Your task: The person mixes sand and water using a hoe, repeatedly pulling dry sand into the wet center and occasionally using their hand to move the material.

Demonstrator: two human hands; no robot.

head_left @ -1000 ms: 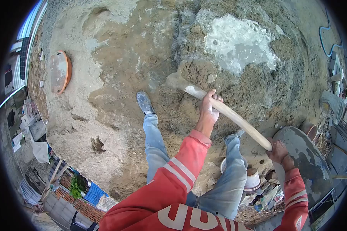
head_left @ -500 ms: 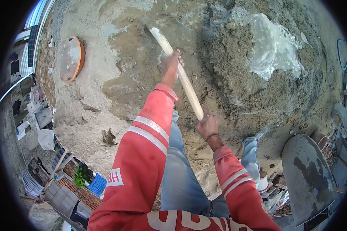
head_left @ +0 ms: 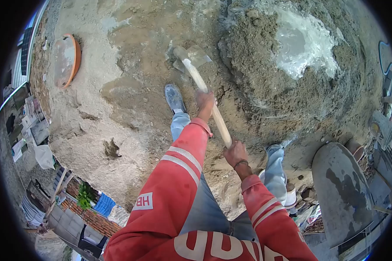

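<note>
Wooden handle (head_left: 207,95) of hoe, blade (head_left: 191,58) down on sandy ground (head_left: 130,95) just left of mortar heap (head_left: 270,74). Left hand (head_left: 204,101) fingers clamped mid-handle, right hand (head_left: 235,153) fingers clamped on its near end. Wet grey puddle (head_left: 305,41) atop heap. Shoe (head_left: 175,98) beside handle. Orange basin (head_left: 65,61) far left.

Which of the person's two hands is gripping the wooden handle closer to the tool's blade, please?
The left hand is the one, midway up the wooden handle towards the blade; the right hand holds its butt end.
</note>
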